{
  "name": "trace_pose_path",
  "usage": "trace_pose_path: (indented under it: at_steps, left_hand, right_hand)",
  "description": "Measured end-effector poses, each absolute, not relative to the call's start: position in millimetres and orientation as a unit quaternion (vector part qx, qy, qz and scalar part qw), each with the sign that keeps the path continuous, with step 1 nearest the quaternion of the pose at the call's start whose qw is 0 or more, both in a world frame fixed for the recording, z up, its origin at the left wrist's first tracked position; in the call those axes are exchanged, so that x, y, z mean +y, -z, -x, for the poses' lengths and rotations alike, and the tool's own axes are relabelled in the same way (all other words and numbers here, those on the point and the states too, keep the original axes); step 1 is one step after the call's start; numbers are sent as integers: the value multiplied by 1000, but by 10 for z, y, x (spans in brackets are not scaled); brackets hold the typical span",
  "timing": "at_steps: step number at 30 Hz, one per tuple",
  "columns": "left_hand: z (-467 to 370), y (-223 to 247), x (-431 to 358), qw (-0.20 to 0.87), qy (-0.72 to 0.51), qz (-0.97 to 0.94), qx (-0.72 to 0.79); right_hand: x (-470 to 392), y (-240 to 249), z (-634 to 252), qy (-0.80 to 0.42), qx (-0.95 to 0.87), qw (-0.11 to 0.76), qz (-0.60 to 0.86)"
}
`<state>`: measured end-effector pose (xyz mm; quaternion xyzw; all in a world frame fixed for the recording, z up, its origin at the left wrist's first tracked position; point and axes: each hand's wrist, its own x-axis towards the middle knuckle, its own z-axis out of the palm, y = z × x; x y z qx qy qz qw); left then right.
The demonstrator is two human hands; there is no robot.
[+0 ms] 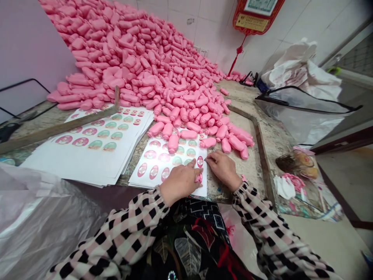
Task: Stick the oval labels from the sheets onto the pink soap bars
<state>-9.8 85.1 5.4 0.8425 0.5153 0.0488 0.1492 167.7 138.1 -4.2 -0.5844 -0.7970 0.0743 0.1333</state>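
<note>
Bottles (151,66) lie behind and on the sticker sheet (159,166); paper stack (84,161) at left.

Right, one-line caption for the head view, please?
Left hand and right hand at a sticker sheet, pink bottles heaped beyond.

Pink bottles (188,134) ahead; passable tabletop (251,171) rightward

At the lower centre, the left hand (181,181) lies over a white paper sheet printed with pink and green labels (157,165), a bit of pink showing between its fingers. The right hand (223,168) has its fingertips at the sheet's right edge, beside a dark pink oval label (200,161). A heap of small pink bottles (140,58) spreads from upper left to centre, spilling onto the sheet. At left, a brown wooden stick (72,126) crosses a stack of white label sheets (87,165).
</note>
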Motion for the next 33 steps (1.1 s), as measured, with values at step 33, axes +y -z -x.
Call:
trace_pose_path:
  at_steps: [33]
  left_hand:
    - [45, -184, 1081, 241, 20, -829, 504]
  right_hand:
    - [1395, -136, -1411, -117, -713, 108, 683]
